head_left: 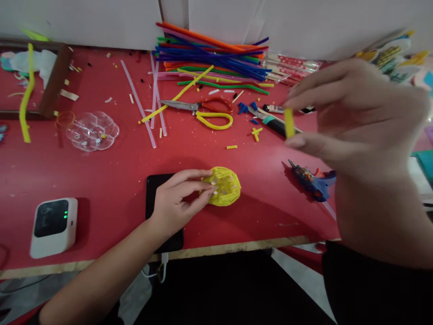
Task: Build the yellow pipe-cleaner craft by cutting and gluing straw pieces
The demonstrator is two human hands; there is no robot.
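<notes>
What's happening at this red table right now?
A person is working with small yellow pieces. The left hand touches the left side of a round yellow piece on the red table. The right hand, raised, pinches a short yellow strip. A glue gun lies to the right; scissors and coloured stems lie farther back.

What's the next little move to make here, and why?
I'd probably lower the yellow strip toward the yellow disc: the right hand pinches the strip up in the air, away from the disc, while the left hand touches the disc, perhaps steadying it.
</notes>
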